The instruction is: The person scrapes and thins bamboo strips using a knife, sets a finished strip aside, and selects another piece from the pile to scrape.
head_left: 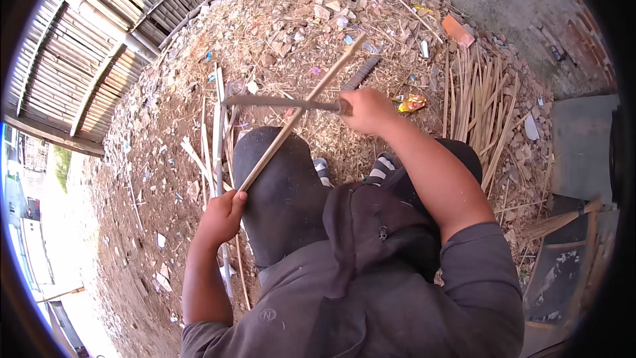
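Observation:
My left hand (224,217) is closed round the lower end of a long split bamboo strip (273,148), which slants up and to the right above my left knee. In my right hand (366,111) is the handle of a knife (271,101) with a long dark blade pointing left. The blade crosses the strip at about its middle; whether it cuts into it I cannot tell. Just beyond my right hand, a dark ridged rod-like object (364,71) lies on the ground.
Several split strips (482,99) lie in a pile at the right. More strips (217,126) lie beside my left leg. Stones and litter cover the ground (152,179). A bamboo fence (73,53) stands at the upper left, an orange brick piece (458,30) at the upper right.

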{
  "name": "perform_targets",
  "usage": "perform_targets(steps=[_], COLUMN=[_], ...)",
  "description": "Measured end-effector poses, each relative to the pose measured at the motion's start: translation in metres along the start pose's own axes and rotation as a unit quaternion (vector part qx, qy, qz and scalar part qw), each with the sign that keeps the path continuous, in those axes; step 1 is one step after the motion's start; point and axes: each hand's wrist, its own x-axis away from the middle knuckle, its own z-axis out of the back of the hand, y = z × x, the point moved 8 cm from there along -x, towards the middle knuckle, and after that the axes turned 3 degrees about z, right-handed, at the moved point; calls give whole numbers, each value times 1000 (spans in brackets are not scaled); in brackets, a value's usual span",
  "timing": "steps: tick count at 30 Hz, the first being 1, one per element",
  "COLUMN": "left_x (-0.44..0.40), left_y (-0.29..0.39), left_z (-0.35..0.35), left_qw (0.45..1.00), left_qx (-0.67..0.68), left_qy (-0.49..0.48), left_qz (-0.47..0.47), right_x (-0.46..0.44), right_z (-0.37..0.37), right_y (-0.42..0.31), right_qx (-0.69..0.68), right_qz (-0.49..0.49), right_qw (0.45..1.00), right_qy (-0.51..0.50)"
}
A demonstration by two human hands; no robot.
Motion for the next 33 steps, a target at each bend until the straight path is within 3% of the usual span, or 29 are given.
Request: perform_targets(steps=[2,6,9,10,11,13,16,19,20,23,27,31,32,33], left_x=[0,-3,-5,1,6,-1,-2,-1,0,0,-1,-2,3,4], left_y=[0,-12,1,3,0,0,-7,-2,0,6,1,5,4,4], left_z=[-1,-5,-1,-3,-7,-3,-4,-3,-1,0,2,2,1,1], left_qw=[1000,998,999,999,999,999,999,1000,1000,1000,1000,1000,1000,1000], left_qx=[17,52,34,29,34,44,38,17,11,6,14,-2,-6,-4], left_qy=[-6,-23,-28,-28,-24,6,-7,-11,-11,4,-1,-1,-6,-9], left_qz=[9,19,9,9,9,-3,12,-8,-14,-2,18,6,12,15], right_x=[-9,-1,-1,-8,-14,-16,-9,-2,-3,-21,-6,2,-4,-2], right_z=[-8,-8,-6,-6,-3,-2,1,3,7,-5,6,8,6,9], right_y=[27,-3,-40,-22,4,10,-2,-39,-34,44,18,-26,10,23], right_qx=[-22,-45,78,26,-16,-9,-8,118,112,-1,23,118,5,2], right_qz=[-11,43,103,66,10,-28,19,99,91,-53,-10,121,12,-20], right_qw=[1000,996,992,997,999,999,998,988,989,999,998,986,1000,1000], right_qy=[15,63,-11,-15,48,42,61,0,-2,10,49,0,12,19])
